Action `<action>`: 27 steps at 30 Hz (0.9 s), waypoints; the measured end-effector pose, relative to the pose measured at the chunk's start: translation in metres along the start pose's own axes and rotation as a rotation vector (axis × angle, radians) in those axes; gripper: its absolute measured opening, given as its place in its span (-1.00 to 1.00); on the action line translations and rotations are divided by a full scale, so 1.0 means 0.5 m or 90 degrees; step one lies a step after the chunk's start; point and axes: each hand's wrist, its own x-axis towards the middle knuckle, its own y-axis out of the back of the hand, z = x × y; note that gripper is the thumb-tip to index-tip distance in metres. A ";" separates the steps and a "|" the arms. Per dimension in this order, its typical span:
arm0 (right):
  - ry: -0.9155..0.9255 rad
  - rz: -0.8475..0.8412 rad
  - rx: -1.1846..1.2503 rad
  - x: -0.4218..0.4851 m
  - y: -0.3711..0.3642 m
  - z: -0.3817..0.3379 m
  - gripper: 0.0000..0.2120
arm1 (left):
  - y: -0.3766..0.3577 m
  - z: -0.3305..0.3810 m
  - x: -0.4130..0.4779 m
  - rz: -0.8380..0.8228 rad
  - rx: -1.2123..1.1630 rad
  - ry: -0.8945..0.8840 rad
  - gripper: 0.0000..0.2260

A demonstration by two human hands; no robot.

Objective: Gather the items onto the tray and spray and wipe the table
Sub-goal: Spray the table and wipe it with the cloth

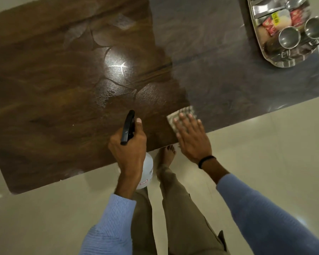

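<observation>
My left hand (129, 148) grips a white spray bottle (146, 172) by its black trigger head (127, 127), nozzle aimed over the dark wooden table (53, 89). Flat on a grey patterned cloth (180, 115) at the table's near edge lies my right hand (191, 138), fingers straight. Wet streaks and droplets shine on the middle of the table. At the far right corner stands a steel tray (276, 61) holding two steel cups (289, 37), red packets (269, 26) and other steel pieces.
Pale tiled floor (265, 153) surrounds the table's near and right sides. My legs and a bare foot (166, 155) stand right against the near table edge.
</observation>
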 end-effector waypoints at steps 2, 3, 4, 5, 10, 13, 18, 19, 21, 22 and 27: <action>-0.104 0.012 0.014 0.043 0.023 0.032 -0.44 | -0.008 0.006 -0.003 -0.005 -0.002 0.001 -0.83; -0.157 0.030 0.026 0.077 0.033 0.038 -0.46 | -0.013 0.009 -0.005 -0.009 -0.006 0.002 -0.83; -0.200 0.050 0.037 0.114 0.039 0.034 -0.46 | -0.018 0.010 -0.008 -0.011 -0.006 -0.002 -0.81; -0.229 0.066 0.042 0.149 0.042 0.020 -0.46 | -0.025 0.012 -0.009 -0.013 -0.004 -0.009 -0.78; -0.076 0.032 0.011 0.161 0.000 -0.071 -0.40 | -0.053 0.024 -0.011 -0.038 0.005 -0.021 -0.78; 0.033 -0.012 -0.007 0.076 -0.018 -0.048 -0.39 | -0.063 0.036 -0.003 -0.057 0.009 -0.038 -0.77; -0.004 0.002 -0.020 0.061 0.015 0.039 -0.44 | -0.085 0.044 0.034 -0.078 0.006 -0.032 -0.73; -0.043 0.015 -0.012 0.086 0.024 0.045 -0.45 | -0.089 0.044 0.043 -0.082 0.007 -0.030 -0.73; -0.131 0.043 0.010 0.154 0.039 0.043 -0.46 | -0.097 0.046 0.062 -0.092 0.013 -0.019 -0.72; -0.170 0.053 0.020 0.186 0.044 0.037 -0.46 | -0.101 0.050 0.069 -0.098 0.015 -0.009 -0.72; -0.241 0.082 0.034 0.244 0.046 0.015 -0.46 | -0.127 0.074 0.098 -0.123 0.024 0.031 -0.68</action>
